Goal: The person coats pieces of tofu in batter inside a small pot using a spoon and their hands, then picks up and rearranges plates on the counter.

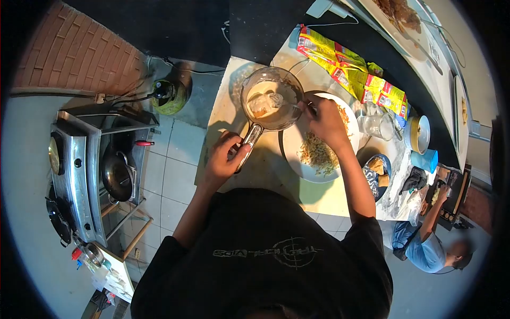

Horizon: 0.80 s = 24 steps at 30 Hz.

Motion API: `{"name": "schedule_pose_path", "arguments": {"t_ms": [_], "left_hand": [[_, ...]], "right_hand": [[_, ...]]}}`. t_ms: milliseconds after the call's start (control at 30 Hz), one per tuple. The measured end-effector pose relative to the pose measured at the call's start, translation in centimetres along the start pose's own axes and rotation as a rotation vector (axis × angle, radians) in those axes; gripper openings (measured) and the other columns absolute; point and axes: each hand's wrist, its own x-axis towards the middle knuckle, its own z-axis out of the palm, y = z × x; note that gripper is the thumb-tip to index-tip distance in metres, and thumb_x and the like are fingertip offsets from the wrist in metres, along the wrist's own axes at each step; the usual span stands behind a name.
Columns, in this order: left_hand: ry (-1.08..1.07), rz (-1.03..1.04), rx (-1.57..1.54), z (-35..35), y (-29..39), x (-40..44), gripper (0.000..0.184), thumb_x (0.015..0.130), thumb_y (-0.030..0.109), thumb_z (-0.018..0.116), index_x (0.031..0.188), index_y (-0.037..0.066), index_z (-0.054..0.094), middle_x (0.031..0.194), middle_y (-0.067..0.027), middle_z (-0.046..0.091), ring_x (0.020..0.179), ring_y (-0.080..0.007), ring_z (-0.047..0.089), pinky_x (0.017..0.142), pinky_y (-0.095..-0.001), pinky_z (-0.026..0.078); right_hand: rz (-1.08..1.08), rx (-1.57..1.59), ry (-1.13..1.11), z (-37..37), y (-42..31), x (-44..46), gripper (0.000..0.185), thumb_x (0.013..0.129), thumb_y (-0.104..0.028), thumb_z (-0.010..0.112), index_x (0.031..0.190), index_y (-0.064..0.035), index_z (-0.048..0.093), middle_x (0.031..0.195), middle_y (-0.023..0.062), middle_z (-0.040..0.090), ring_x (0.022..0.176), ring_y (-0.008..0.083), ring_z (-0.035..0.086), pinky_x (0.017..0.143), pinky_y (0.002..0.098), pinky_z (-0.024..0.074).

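Observation:
A clear glass saucepan (249,120) holds a pale, creamy batter (265,87) with a lump of something coated in it. My left hand (226,155) is closed round the pan's handle. Over the pan's right rim, my right hand (322,118) pinches a thin utensil that reaches into the batter; its far end is hard to make out. Below that hand a large white plate (319,174) carries a heap of shredded greenish vegetables (320,152), with orange shreds along its right side.
Yellow-red packets (350,72), a glass jar (376,126), a white bowl (418,134) and a blue bowl (386,187) stand to the right. A person in a blue shirt (426,254) works at far right. A gas stove (79,175) stands left.

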Motion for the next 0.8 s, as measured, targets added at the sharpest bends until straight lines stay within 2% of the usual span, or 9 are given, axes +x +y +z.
{"name": "schedule_pose_path", "arguments": {"t_ms": [100,133,200,233,433,500,600,800], "left_hand": [[-0.010,0.050,0.035,0.0,-0.1,0.1,0.021,0.086,0.012,0.069,0.095,-0.003,0.058,0.090,-0.0098,0.055,0.072,-0.0175,0.056,0.061,-0.0290,0.046],[-0.003,0.041,0.012,0.1,-0.2,0.0,0.021,0.086,0.012,0.070,0.096,-0.003,0.058,0.090,-0.0098,0.055,0.073,-0.0176,0.056,0.062,-0.0287,0.046],[0.008,0.033,-0.015,0.2,-0.4,-0.1,0.022,0.086,0.012,0.070,0.096,-0.003,0.058,0.091,-0.0098,0.055,0.074,-0.0176,0.056,0.064,-0.0283,0.046],[0.009,0.014,-0.036,0.3,-0.5,-0.1,0.022,0.086,0.012,0.070,0.097,-0.003,0.058,0.092,-0.0098,0.054,0.075,-0.0178,0.057,0.064,-0.0282,0.047],[0.026,0.058,-0.032,0.3,-0.7,-0.2,0.023,0.086,0.012,0.070,0.098,-0.003,0.058,0.094,-0.0098,0.054,0.078,-0.0179,0.058,0.065,-0.0282,0.048],[0.037,0.081,-0.040,0.5,-1.0,-0.2,0.023,0.086,0.013,0.070,0.098,-0.003,0.058,0.095,-0.0097,0.054,0.078,-0.0178,0.058,0.065,-0.0283,0.048],[0.023,0.047,-0.060,0.5,-1.4,-0.2,0.023,0.086,0.013,0.070,0.097,-0.003,0.058,0.095,-0.0097,0.054,0.077,-0.0177,0.059,0.064,-0.0285,0.049],[0.007,0.045,-0.033,0.4,-1.5,-0.2,0.023,0.086,0.015,0.070,0.096,-0.003,0.059,0.094,-0.0095,0.054,0.076,-0.0181,0.060,0.064,-0.0292,0.050]], "right_hand": [[0.119,0.015,-0.093,-1.3,-1.3,-0.3,0.014,0.087,-0.015,0.060,0.092,-0.0021,0.065,0.069,0.0228,0.061,0.067,0.0407,0.060,0.063,0.0463,0.0475],[0.118,0.012,-0.094,-1.5,-1.7,-0.5,0.014,0.087,-0.015,0.060,0.092,-0.0021,0.065,0.069,0.0228,0.061,0.067,0.0407,0.060,0.063,0.0463,0.0475],[0.055,-0.047,-0.078,-1.8,-2.5,-1.1,0.014,0.090,-0.014,0.061,0.090,-0.0007,0.064,0.067,0.0194,0.061,0.056,0.0333,0.059,0.054,0.0389,0.0438],[0.053,-0.050,-0.079,-1.9,-3.0,-1.4,0.014,0.090,-0.014,0.061,0.090,-0.0007,0.064,0.067,0.0194,0.061,0.056,0.0333,0.059,0.054,0.0389,0.0438],[-0.038,-0.167,-0.018,-2.5,-5.1,-2.2,0.009,0.089,-0.013,0.062,0.088,-0.0050,0.065,0.062,0.0185,0.060,0.056,0.0356,0.060,0.053,0.0417,0.0454],[0.042,-0.299,-0.053,-2.3,-4.5,-1.8,0.016,0.088,-0.019,0.058,0.098,-0.0072,0.064,0.066,0.0211,0.063,0.063,0.0386,0.064,0.059,0.0477,0.0518],[0.006,-0.353,0.019,-0.6,-3.6,-1.4,0.012,0.088,-0.018,0.061,0.090,-0.0078,0.066,0.064,0.0195,0.062,0.059,0.0380,0.062,0.055,0.0458,0.0494],[0.049,-0.331,-0.077,1.6,-3.6,-1.2,0.014,0.087,-0.018,0.060,0.093,-0.0069,0.065,0.066,0.0213,0.063,0.063,0.0394,0.064,0.059,0.0482,0.0509]]}}
